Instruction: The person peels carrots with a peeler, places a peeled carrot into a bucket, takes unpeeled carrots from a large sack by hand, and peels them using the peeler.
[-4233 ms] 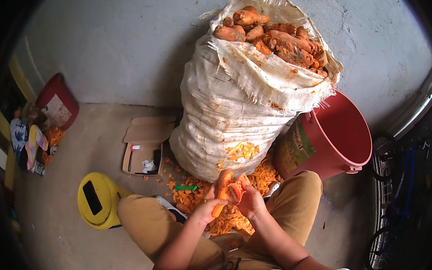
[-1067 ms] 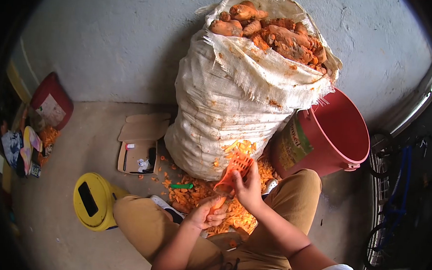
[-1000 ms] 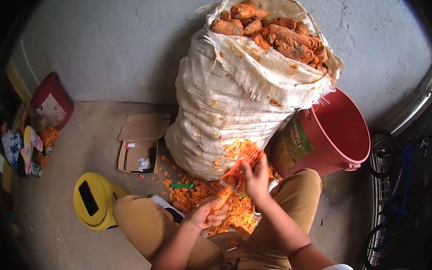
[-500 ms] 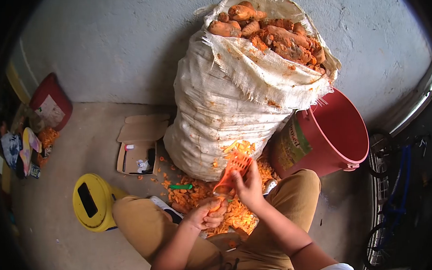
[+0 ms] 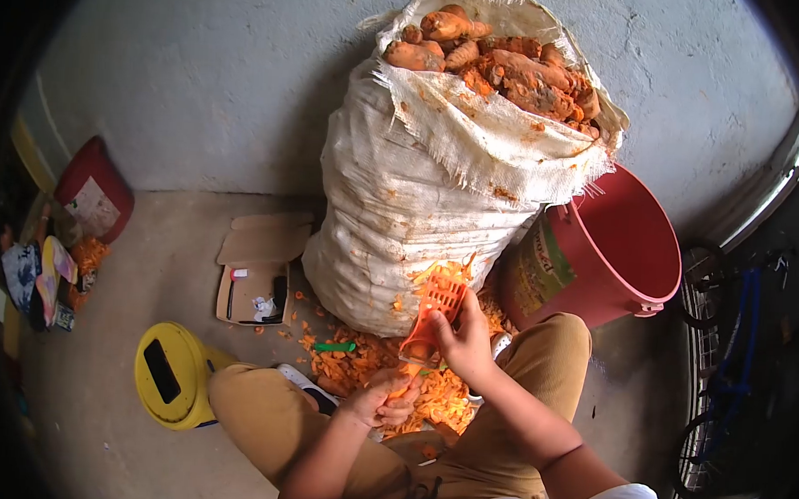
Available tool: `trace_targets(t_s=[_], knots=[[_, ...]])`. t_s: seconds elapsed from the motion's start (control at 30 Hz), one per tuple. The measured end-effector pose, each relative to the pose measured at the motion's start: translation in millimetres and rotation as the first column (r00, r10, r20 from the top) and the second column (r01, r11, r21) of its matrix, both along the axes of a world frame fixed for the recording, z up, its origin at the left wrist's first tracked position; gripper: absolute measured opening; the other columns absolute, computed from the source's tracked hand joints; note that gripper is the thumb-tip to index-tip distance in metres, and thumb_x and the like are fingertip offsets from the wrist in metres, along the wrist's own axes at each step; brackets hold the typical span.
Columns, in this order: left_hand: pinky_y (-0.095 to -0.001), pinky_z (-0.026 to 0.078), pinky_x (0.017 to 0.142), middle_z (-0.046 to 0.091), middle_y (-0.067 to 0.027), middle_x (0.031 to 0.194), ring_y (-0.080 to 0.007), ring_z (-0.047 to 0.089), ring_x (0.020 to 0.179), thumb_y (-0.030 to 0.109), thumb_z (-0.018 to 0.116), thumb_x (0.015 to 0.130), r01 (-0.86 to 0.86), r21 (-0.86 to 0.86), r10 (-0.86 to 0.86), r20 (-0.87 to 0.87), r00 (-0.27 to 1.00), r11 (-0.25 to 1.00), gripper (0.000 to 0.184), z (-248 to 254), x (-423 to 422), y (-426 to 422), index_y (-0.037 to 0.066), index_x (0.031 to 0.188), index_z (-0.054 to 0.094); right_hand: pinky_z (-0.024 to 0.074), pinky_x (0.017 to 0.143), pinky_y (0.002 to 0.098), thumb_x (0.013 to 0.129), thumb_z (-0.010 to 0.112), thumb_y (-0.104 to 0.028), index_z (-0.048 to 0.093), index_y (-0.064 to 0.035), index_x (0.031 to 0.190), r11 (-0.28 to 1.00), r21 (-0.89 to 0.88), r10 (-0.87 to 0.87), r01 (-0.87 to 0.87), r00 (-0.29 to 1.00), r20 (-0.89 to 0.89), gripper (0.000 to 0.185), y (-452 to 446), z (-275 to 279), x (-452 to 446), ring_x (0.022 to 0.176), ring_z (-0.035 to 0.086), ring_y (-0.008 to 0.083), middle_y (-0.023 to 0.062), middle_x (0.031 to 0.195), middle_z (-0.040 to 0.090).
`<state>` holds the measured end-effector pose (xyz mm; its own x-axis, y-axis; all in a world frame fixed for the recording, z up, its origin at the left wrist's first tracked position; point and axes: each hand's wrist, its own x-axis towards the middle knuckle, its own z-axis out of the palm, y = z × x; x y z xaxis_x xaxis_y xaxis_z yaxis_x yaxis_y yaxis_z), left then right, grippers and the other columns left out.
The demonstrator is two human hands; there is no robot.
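Observation:
My left hand (image 5: 375, 404) is closed around a carrot (image 5: 408, 371), whose peeled orange end points up and away. In my right hand (image 5: 467, 343) is an orange peeler (image 5: 443, 296) with a slotted, perforated body. Its lower end meets the carrot just above my left fingers; the exact blade contact is hard to make out. Orange peelings (image 5: 446, 399) lie heaped on the floor below both hands, between my legs. A green object (image 5: 335, 347) rests on the heap's left side.
A tall white woven sack (image 5: 383, 213) full of unpeeled carrots (image 5: 532, 77) stands ahead against the wall. Right of it leans a red bucket (image 5: 632, 233). On the left are an open cardboard box (image 5: 253, 301) and a yellow container (image 5: 199, 383) with a phone (image 5: 161, 370) on its lid.
The peeler has turned more upright and its lower end has come down onto the carrot. The carrot's end now shows more above my left hand, which has barely moved.

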<state>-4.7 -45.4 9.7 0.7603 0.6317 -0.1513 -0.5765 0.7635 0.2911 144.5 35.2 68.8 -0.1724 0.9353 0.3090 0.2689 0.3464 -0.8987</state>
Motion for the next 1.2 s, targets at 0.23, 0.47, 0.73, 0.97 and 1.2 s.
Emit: trace_targets(t_s=[0.23,0.47,0.73,0.97,1.2], knots=[[-0.0169,0.020,0.031,0.034,0.0044,0.050,-0.0020,0.029,0.035,0.019,0.048,0.086,-0.049,0.146,0.110,-0.444,0.890,0.988,0.012,17.9,3.4,-4.4,0.010,0.082,0.042,0.0456,0.061,0.0271,0.078,0.053,-0.003,0.043,0.0020,0.095,0.885,0.095,-0.441,0.455,0.887,-0.136,0.020,70.4,-5.9,51.9,0.070,0.057,0.0167,0.0134,0.080,0.057],[-0.0167,0.021,0.033,0.035,0.0048,0.052,-0.0019,0.028,0.039,0.019,0.050,0.085,-0.100,0.165,0.186,-0.662,0.726,0.981,0.014,12.7,10.9,-1.5,0.010,0.080,0.041,0.0439,0.066,0.0283,0.078,0.054,-0.005,0.041,0.0023,0.102,1.000,0.006,-0.028,0.028,0.990,0.139,0.028,-15.0,-9.8,-2.3,0.076,0.055,0.0195,0.0148,0.086,0.055],[-0.0165,0.022,0.035,0.033,0.0059,0.053,-0.0017,0.027,0.041,0.018,0.049,0.085,-0.058,0.295,0.255,-0.690,0.678,0.954,0.012,16.2,18.6,-3.0,0.010,0.083,0.041,0.0446,0.060,0.0334,0.077,0.054,-0.003,0.039,0.0038,0.096,0.973,-0.030,-0.231,0.230,0.972,-0.040,0.026,18.6,-34.5,9.7,0.068,0.057,0.0284,0.0187,0.078,0.055],[-0.0169,0.022,0.037,0.031,0.0069,0.055,-0.0015,0.027,0.044,0.020,0.049,0.085,-0.061,0.349,0.301,-0.693,0.655,0.935,0.014,9.1,19.8,2.7,0.010,0.084,0.040,0.0436,0.064,0.0213,0.082,0.047,0.001,0.043,0.0041,0.101,0.970,-0.117,-0.229,0.215,0.965,-0.125,0.019,43.4,-54.1,12.7,0.075,0.052,0.0086,0.0066,0.088,0.054],[-0.0181,0.022,0.037,0.031,0.0066,0.055,-0.0021,0.026,0.042,0.018,0.050,0.085,0.019,0.426,0.336,-0.739,0.584,0.904,0.013,-6.1,17.0,-3.4,0.009,0.083,0.041,0.0446,0.059,0.0244,0.081,0.048,0.000,0.045,0.0039,0.094,0.914,-0.165,-0.406,0.370,0.835,-0.372,0.014,54.8,-46.3,11.6,0.073,0.053,0.0122,0.0096,0.083,0.056]])
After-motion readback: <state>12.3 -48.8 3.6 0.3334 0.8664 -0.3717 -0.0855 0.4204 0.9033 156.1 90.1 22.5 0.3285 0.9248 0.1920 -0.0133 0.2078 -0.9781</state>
